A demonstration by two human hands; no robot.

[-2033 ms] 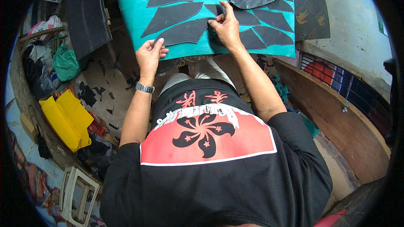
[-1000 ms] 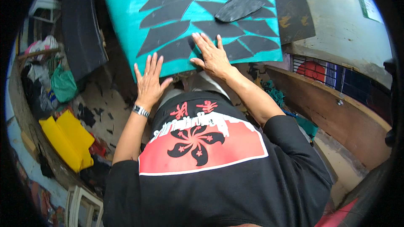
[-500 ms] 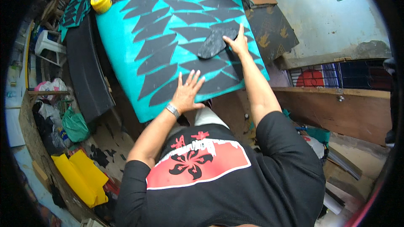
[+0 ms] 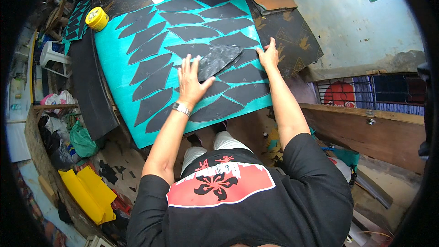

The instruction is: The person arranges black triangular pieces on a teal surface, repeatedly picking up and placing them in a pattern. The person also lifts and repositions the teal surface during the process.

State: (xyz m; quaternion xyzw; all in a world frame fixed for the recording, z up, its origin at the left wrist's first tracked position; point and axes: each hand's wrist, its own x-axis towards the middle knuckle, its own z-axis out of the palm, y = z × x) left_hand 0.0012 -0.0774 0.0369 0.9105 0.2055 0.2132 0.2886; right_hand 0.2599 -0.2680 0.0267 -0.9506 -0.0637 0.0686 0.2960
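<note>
Head view: we log our left hand [image 4: 191, 81], fingers spread flat, pressing a loose dark grey cut piece [image 4: 218, 59] that lies mid-sheet on the teal sheet [image 4: 114, 59]. Right hand [image 4: 269, 56], fingers open, rests flat at the sheet's right edge. Yellow tin [image 4: 97, 18] at upper-left corner.

One teal sheet [image 4: 120, 71] lies flat, and on it I count about sixteen dark pointed cut-outs [image 4: 145, 68] set in rows (a few are partly hidden under the arms, so the count is approximate), plus one loose grey textured piece [image 4: 218, 60] lying on top. Two hands are on the sheet, the left hand [image 4: 192, 84] and the right hand [image 4: 269, 56], with one wristwatch [image 4: 181, 108] on the left wrist. There is one round yellow tin [image 4: 97, 18] at the sheet's far corner, and one yellow bag [image 4: 89, 192] on the floor.
</note>
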